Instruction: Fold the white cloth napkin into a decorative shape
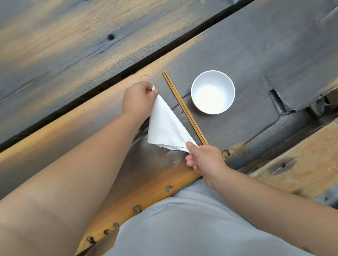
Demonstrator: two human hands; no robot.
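Note:
The white cloth napkin (167,125) is folded into a triangle and held over the dark wooden table (259,54). My left hand (139,98) pinches its far tip between thumb and fingers. My right hand (204,161) pinches the near right corner, thumb on top. The near left corner hangs free with a frayed edge, and layered edges show along the near side.
A pair of wooden chopsticks (184,108) lies just right of the napkin. An empty white bowl (213,92) stands to their right. A wide gap runs between table planks behind my left hand. The table's near edge has metal studs; my grey shirt is below.

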